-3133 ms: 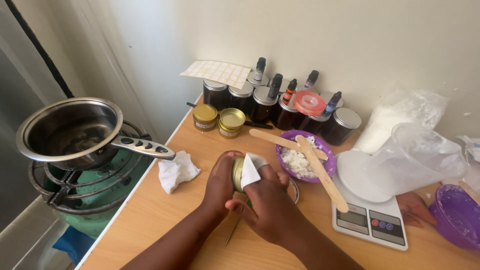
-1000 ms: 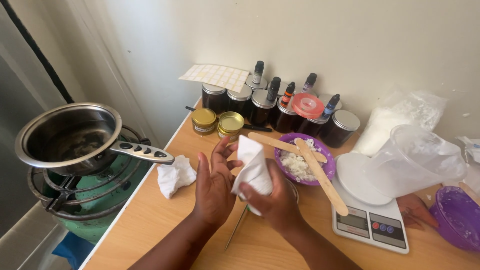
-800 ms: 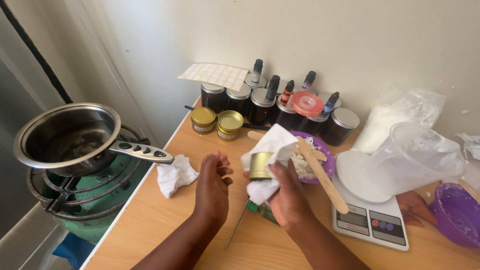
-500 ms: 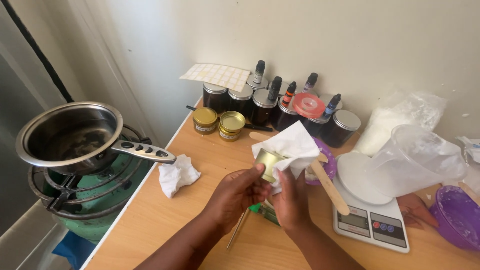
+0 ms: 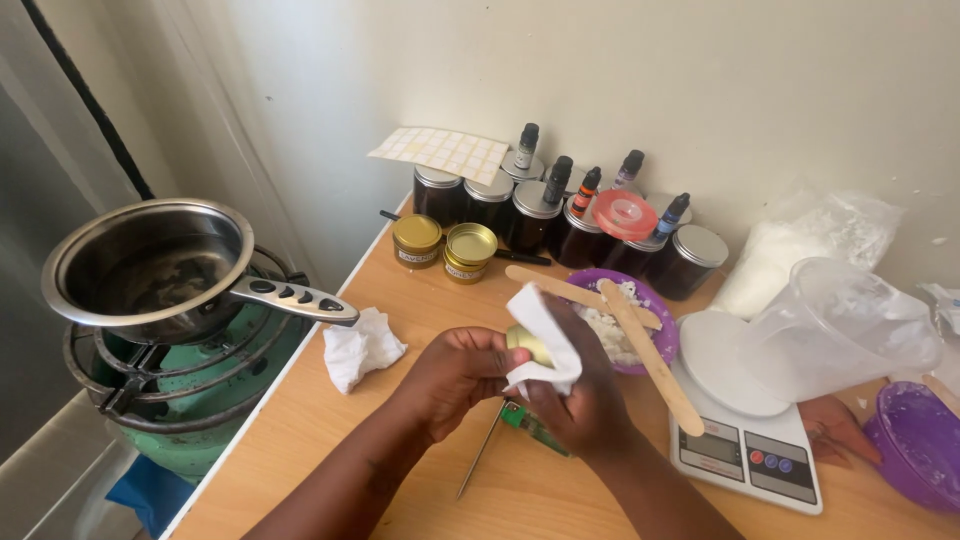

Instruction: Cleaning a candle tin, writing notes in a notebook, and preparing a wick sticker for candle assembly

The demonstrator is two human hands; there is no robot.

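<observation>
Head view, looking down on a wooden worktop (image 5: 300,440). Centre: left hand (image 5: 455,375) w/ its grip curled around a small gold tin (image 5: 527,343), held above the worktop just in front of the purple bowl (image 5: 655,318); only the tin's rim and part of its side show. Right hand (image 5: 585,395) presses a white tissue (image 5: 545,335) over the tin's top, grip pinched on the tissue, thumb and fingers closed on the fold. Under the hands: a thin metal probe w/ green head (image 5: 500,440) lying on the worktop. Purple bowl holds white flaky solid; two wooden sticks (image 5: 645,350) rest across it, the longer one reaching over the white digital scale (image 5: 750,450). Scale sits to the right of the hands, a clear plastic jug (image 5: 850,325) tilted on its platform. Far right: second purple container (image 5: 915,445), cut by the frame edge. Behind, along the wall: row of dark glass jars w/ silver lids (image 5: 520,205), small dropper bottles (image 5: 555,180) atop and behind them, one red lid (image 5: 625,215), a sheet of blank labels (image 5: 440,152) on the jars at left, a bag of white granules (image 5: 800,250) at right. Two more gold tins (image 5: 445,245) stand left of the jars. Crumpled tissue (image 5: 360,345) lies near the worktop's left edge. Left of worktop: steel saucepan (image 5: 150,265) on a green gas burner (image 5: 180,390), handle pointing toward the worktop.
</observation>
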